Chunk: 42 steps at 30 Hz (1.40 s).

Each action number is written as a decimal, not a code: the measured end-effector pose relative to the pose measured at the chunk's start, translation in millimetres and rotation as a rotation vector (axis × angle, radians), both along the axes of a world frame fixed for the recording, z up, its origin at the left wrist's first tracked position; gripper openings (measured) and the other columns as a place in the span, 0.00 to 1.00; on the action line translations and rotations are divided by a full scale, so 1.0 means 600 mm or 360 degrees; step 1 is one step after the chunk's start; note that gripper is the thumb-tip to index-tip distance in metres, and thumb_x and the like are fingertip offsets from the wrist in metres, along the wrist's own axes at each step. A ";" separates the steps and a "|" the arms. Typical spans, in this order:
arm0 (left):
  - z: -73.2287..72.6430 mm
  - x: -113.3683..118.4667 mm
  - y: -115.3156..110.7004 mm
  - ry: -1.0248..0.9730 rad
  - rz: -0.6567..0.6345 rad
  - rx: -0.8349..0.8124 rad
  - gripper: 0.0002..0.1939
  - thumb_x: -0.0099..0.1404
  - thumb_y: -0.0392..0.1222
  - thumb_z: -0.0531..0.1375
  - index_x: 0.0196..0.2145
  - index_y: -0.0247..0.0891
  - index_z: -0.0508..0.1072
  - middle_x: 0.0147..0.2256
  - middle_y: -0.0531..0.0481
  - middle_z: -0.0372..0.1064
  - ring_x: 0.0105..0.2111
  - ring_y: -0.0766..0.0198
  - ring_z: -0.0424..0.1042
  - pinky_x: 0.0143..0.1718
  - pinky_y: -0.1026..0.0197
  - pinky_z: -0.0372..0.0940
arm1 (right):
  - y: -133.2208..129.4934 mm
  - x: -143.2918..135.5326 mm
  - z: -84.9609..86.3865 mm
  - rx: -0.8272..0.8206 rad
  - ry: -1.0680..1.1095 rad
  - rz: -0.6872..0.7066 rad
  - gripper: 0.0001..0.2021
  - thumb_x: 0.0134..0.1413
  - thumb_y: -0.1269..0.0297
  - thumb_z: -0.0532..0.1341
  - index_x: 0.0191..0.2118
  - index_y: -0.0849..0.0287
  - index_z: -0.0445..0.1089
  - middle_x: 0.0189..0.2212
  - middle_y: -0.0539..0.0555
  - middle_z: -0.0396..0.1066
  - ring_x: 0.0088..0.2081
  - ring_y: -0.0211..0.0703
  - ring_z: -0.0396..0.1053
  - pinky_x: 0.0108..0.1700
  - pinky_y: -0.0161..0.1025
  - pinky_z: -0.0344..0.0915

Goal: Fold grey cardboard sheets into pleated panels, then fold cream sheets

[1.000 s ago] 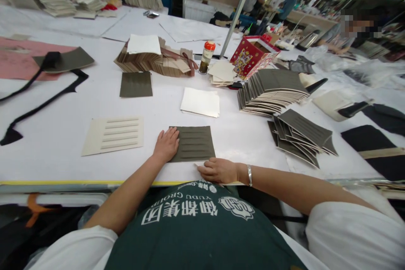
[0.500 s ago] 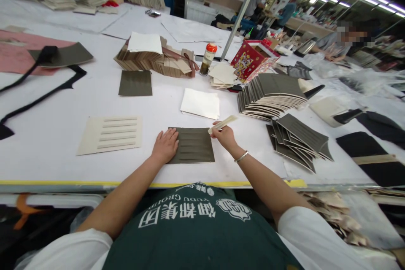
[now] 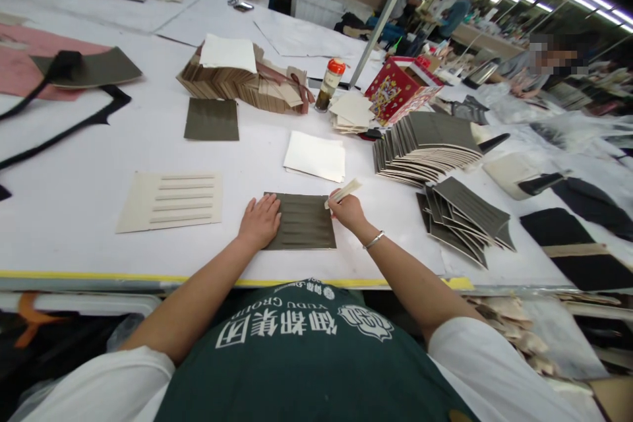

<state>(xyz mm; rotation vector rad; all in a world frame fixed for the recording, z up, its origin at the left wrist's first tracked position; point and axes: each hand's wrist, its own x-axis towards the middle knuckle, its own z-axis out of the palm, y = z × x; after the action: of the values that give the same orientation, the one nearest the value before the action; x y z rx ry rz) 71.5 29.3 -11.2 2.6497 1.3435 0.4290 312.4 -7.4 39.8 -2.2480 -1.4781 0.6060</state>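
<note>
A dark olive panel with raised ridges lies flat near the table's front edge. My left hand rests on its left end, fingers spread and lying flat. At its upper right corner, my right hand is closed round a pale flat tool, whose lower tip meets the panel's edge. Left of my hands lies a cream board with several raised strips. White sheets lie just beyond the panel, and a smooth olive piece is farther left.
Ridged olive panels lie in a loose pile at right, before a fanned stack. Farther back stand a red box, a red-capped jar and brown stacked pieces. A person is at far right.
The view has tilted slightly, so most table items sit higher in the picture. The pale tool has shifted a little left with my right hand; my left hand remains on the panel.
</note>
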 end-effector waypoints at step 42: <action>-0.003 -0.039 0.005 0.0126 -0.0027 0.0037 0.21 0.67 0.41 0.42 0.56 0.39 0.59 0.59 0.50 0.53 0.58 0.60 0.52 0.58 0.50 0.45 | 0.071 -0.183 -0.002 0.0195 0.0099 0.0351 0.08 0.48 0.68 0.51 0.27 0.61 0.66 0.17 0.49 0.69 0.18 0.35 0.68 0.29 0.30 0.64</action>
<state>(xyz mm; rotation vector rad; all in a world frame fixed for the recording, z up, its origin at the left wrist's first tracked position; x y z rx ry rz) 48.0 32.6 -13.0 2.7217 1.3448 0.3428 202.6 35.1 38.7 -1.9725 -1.6972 0.6257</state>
